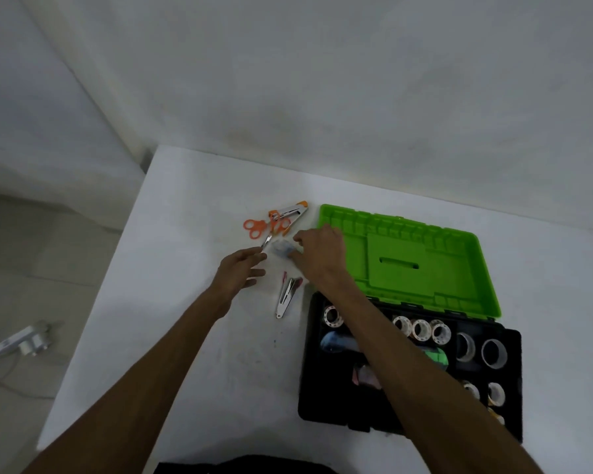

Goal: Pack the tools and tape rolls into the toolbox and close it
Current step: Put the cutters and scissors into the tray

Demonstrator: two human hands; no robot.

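Note:
A black toolbox (308,398) lies open at the right of the white table, its green lid (459,261) folded back. Several tape rolls (421,329) sit in its compartments. My right hand (319,254) reaches left of the lid and its fingers close on a small clear tape roll (282,248) on the table. My left hand (240,270) hovers just left of that roll with fingers relaxed, holding nothing. Orange-handled scissors (255,228) and an orange-and-chrome tool (290,213) lie beyond the hands. A chrome tool with red grips (286,295) lies nearer me.
The white table (185,336) stands against a white wall; its left edge drops to a tiled floor. A white power strip (18,342) with a cable lies on that floor.

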